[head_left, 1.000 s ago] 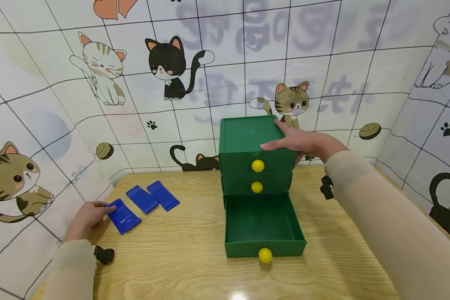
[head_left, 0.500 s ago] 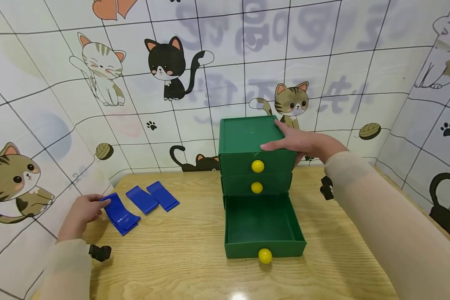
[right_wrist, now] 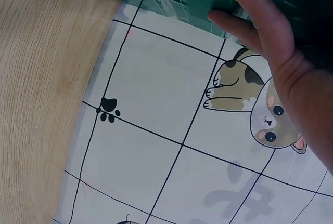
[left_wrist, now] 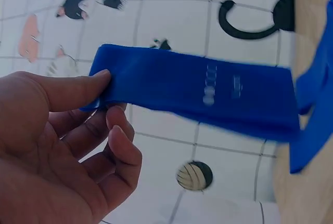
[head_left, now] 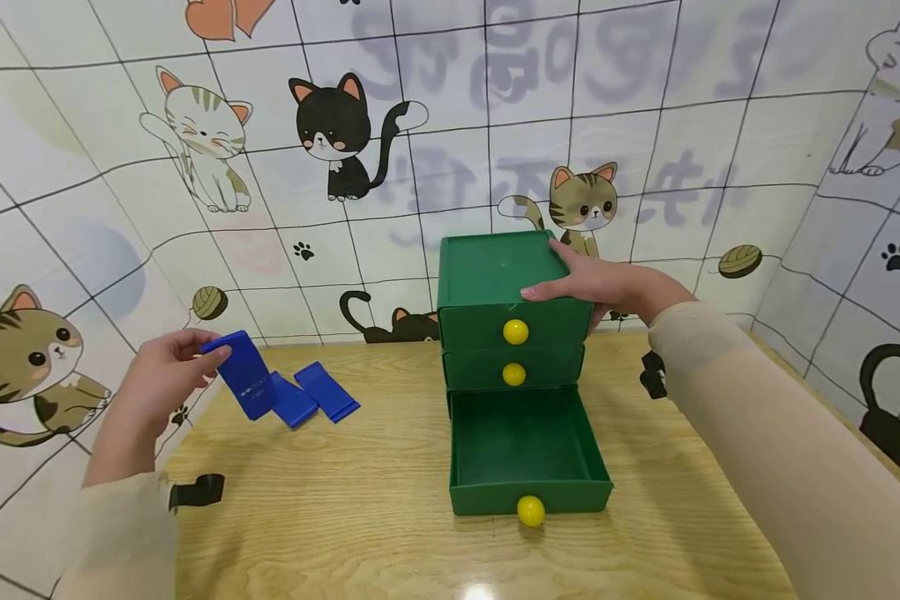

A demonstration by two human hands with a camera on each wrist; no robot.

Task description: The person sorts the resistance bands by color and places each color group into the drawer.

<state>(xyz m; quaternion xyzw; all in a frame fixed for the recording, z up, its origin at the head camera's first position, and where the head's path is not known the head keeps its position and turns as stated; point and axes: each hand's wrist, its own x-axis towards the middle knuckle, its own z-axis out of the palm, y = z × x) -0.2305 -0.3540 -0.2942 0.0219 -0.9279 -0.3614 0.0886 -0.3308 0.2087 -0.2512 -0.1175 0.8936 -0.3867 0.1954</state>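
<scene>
My left hand [head_left: 157, 379] pinches one end of a blue resistance band [head_left: 246, 375] between thumb and fingers, raised at the left. In the left wrist view the band [left_wrist: 161, 81] shows as a flat loop with pale printed marks, its far end hanging away from the hand. Two more blue bands, a nearer one [head_left: 294, 407] and a farther one [head_left: 328, 392], lie on the table behind it. My right hand [head_left: 592, 279] rests on the right top edge of a green drawer cabinet [head_left: 495, 267], fingers spread over the top and down the side.
The cabinet's bottom drawer [head_left: 528, 446] is pulled out, with bare green floor showing. Yellow round knobs mark its drawers; the upper two are closed. A cat-patterned tiled wall [head_left: 450, 125] stands close behind the wooden table [head_left: 375, 517].
My left hand has lifted the blue band off the table, raising it up in front of the other two. The right hand stays on the cabinet.
</scene>
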